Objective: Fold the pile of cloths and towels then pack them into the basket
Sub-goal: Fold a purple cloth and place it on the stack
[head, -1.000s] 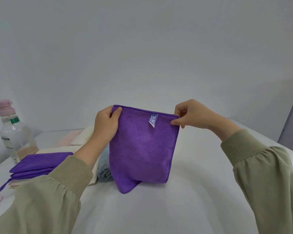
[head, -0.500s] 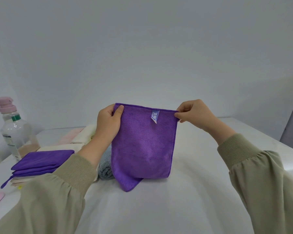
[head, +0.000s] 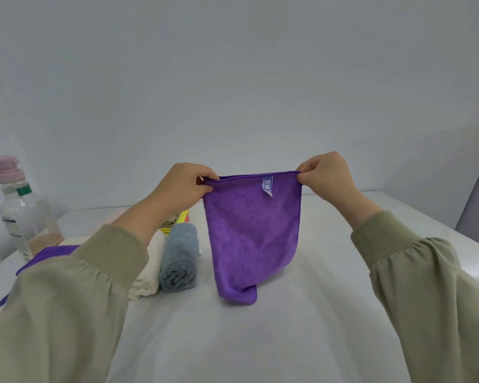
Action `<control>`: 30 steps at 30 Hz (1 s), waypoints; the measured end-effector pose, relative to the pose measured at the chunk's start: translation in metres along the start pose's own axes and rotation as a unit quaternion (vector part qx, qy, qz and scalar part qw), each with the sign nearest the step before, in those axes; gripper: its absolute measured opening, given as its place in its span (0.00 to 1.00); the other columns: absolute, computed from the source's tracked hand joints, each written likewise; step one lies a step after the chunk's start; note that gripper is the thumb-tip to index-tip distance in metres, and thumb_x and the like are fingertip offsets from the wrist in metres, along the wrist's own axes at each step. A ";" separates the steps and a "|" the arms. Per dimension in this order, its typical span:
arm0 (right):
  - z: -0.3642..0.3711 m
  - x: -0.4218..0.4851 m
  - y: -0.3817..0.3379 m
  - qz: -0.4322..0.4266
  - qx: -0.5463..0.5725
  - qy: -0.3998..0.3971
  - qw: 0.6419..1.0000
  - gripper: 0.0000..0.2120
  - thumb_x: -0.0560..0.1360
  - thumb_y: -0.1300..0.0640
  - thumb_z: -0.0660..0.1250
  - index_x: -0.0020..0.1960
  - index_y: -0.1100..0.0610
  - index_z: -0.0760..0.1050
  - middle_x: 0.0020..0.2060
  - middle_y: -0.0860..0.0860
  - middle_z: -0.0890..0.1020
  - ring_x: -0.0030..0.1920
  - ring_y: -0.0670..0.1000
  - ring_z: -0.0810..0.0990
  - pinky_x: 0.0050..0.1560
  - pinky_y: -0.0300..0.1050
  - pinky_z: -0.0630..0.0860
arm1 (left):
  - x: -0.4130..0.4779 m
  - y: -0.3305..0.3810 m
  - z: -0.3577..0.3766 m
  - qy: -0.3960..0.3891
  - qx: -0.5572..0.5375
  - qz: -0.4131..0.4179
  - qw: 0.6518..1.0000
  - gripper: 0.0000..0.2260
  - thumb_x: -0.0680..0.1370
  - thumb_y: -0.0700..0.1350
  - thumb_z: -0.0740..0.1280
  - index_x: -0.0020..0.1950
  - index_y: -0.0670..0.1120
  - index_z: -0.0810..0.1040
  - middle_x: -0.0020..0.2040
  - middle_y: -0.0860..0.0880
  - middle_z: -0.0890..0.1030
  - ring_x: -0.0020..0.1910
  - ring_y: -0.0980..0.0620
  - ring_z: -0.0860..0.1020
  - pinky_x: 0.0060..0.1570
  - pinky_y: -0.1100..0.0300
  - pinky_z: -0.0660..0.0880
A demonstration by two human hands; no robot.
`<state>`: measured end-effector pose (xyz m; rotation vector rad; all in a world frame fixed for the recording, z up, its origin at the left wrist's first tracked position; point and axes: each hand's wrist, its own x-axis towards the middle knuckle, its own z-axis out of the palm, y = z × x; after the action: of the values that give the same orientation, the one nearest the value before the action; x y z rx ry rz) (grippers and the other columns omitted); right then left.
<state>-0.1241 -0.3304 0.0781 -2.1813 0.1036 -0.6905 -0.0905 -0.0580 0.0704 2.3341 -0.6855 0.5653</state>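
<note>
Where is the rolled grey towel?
In the head view, the grey towel lies left of centre, between the cream cloth and the held purple cloth.

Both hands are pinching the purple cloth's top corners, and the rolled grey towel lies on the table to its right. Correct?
Not quite. The head view shows the rolled grey towel on the table, left of the purple cloth. The left hand and right hand do pinch its top corners.

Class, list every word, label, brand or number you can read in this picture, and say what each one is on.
Blue tag on the purple cloth: white characters, turned sideways, one perhaps "亿"; the rest blurred.
Label on the pump bottle: print too small to read.
Nothing else bears text.
</note>
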 end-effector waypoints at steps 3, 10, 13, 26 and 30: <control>-0.005 -0.003 -0.001 0.011 0.003 0.009 1.000 0.05 0.67 0.68 0.66 0.37 0.64 0.80 0.31 0.52 0.79 0.27 0.47 0.74 0.28 0.37 0.74 | 0.001 0.006 -0.003 -0.015 -0.017 -0.026 0.999 0.09 0.71 0.31 0.69 0.45 0.42 0.84 0.37 0.50 0.81 0.35 0.56 0.78 0.42 0.62 0.76; -0.037 -0.006 -0.011 0.091 0.371 -0.146 0.913 0.12 0.75 0.71 0.62 0.34 0.63 0.72 0.25 0.52 0.78 0.26 0.46 0.78 0.31 0.35 0.78 | 0.001 0.018 -0.016 -0.095 -0.426 -0.166 0.884 0.08 0.77 0.31 0.62 0.44 0.40 0.79 0.26 0.52 0.78 0.23 0.60 0.73 0.25 0.69 0.71; -0.030 0.000 -0.005 0.108 0.308 -0.130 0.936 0.10 0.74 0.72 0.63 0.35 0.65 0.73 0.27 0.53 0.77 0.26 0.45 0.77 0.30 0.34 0.77 | 0.012 0.009 -0.006 -0.064 -0.365 -0.195 0.908 0.09 0.77 0.33 0.64 0.43 0.44 0.80 0.26 0.52 0.77 0.23 0.59 0.73 0.24 0.69 0.71; 0.065 -0.006 0.175 0.360 0.130 0.042 0.923 0.17 0.70 0.70 0.66 0.26 0.59 0.65 0.16 0.47 0.71 0.27 0.47 0.73 0.27 0.33 0.70 | -0.018 0.008 0.176 -0.191 0.055 -0.061 0.978 0.28 0.78 0.51 0.64 0.76 0.46 0.61 0.74 0.45 0.63 0.72 0.45 0.62 0.70 0.53 0.61; 0.064 -0.035 0.211 0.325 0.027 0.061 0.943 0.05 0.64 0.65 0.65 0.32 0.66 0.77 0.32 0.64 0.81 0.40 0.62 0.82 0.38 0.48 0.77 | -0.091 0.013 0.205 -0.344 0.144 -0.015 0.928 0.35 0.77 0.64 0.58 0.78 0.51 0.51 0.79 0.50 0.53 0.77 0.48 0.50 0.74 0.42 0.52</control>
<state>-0.0882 -0.4141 -0.1263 -1.8803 0.8191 -0.4321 -0.1243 -0.1754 -0.1182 2.8293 -0.9158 -0.2199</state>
